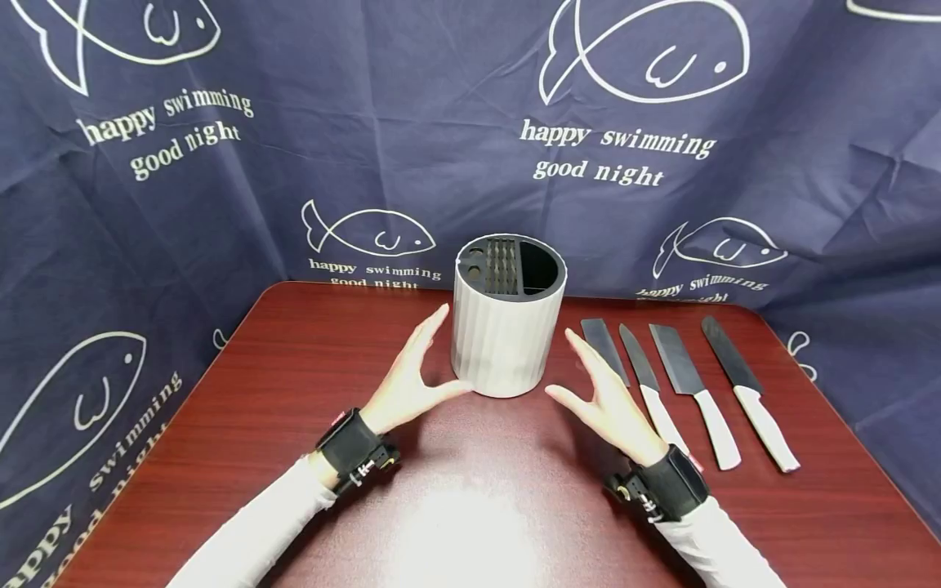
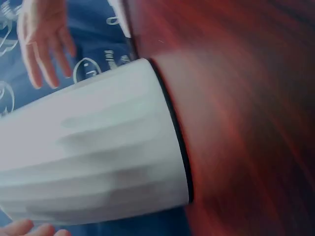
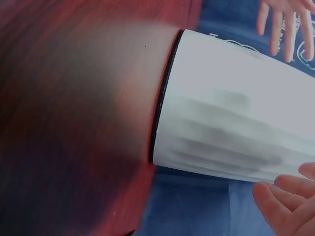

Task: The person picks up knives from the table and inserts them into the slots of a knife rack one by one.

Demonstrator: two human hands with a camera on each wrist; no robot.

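A white ribbed knife block (image 1: 503, 347) stands upright on the table, its dark top divided into two round holes, a slatted section and a wide dark opening. My left hand (image 1: 412, 380) is held out at its left side, fingers straight and thumb spread, the thumb tip close to the block's lower edge. On the other side my right hand (image 1: 606, 400) has the same spread shape, with a gap to the block. Both palms face inward and hold nothing. In the right wrist view, right-hand fingers (image 3: 288, 199) show beside the block's wall (image 3: 221, 118).
Several knives with white handles lie to the right: a cleaver (image 1: 680, 359), a narrow knife (image 1: 639, 359), a long knife (image 1: 731, 359), and a broad blade (image 1: 604, 347) whose handle is hidden by my right hand. A blue fish-print cloth (image 1: 456, 122) hangs behind the red-brown table (image 1: 309, 359).
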